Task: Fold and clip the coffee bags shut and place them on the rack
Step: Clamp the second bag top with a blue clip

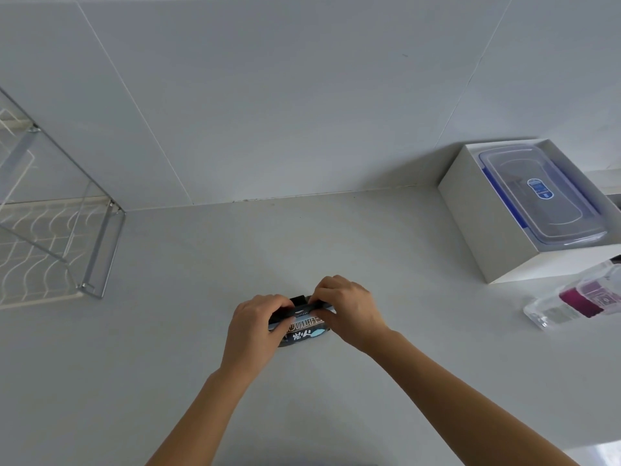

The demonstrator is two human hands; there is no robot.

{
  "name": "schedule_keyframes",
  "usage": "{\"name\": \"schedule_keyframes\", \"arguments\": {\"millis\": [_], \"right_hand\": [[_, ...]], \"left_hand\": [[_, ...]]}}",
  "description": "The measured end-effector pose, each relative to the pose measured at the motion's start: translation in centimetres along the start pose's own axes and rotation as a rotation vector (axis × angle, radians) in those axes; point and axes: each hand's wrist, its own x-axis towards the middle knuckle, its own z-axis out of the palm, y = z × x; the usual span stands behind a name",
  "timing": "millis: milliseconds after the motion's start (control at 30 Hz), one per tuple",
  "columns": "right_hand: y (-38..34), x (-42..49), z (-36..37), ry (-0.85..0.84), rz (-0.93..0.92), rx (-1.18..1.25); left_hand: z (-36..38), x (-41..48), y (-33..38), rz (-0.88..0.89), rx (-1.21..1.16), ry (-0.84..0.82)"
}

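Observation:
A dark coffee bag with white and light-blue print stands on the grey counter in the middle of the head view. My left hand grips its left side and top edge. My right hand pinches the top edge from the right. The bag's top is folded over into a dark strip between my fingers. A black piece shows just above the fold; whether it is a clip I cannot tell. The wire rack with a metal frame stands at the far left against the wall.
A white open box at the back right holds a clear lidded container with blue clasps. A clear packet with a magenta label lies on the counter at the right edge. The tiled wall runs behind.

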Motion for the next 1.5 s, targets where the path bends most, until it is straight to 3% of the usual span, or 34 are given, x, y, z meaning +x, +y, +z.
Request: {"name": "schedule_keyframes", "arguments": {"millis": [267,433,833,1267,1500], "right_hand": [[-0.5,0.9,0.4,-0.001,-0.029,-0.109],[-0.1,0.7,-0.1,-0.115,-0.114,-0.158],[0.4,1.5,0.3,-0.119,-0.057,-0.013],[0.5,1.4,0.2,-0.155,-0.126,-0.115],[0.5,0.6,1.1,-0.046,-0.082,-0.055]], "left_hand": [[0.3,0.2,-0.3,-0.030,0.009,-0.014],[0.8,-0.4,-0.2,-0.052,-0.025,-0.016],[1.1,-0.5,-0.4,-0.064,-0.065,0.005],[1.3,-0.4,-0.8,-0.126,-0.131,0.022],[1.1,-0.1,-1.3,-0.221,-0.246,-0.010]]}}
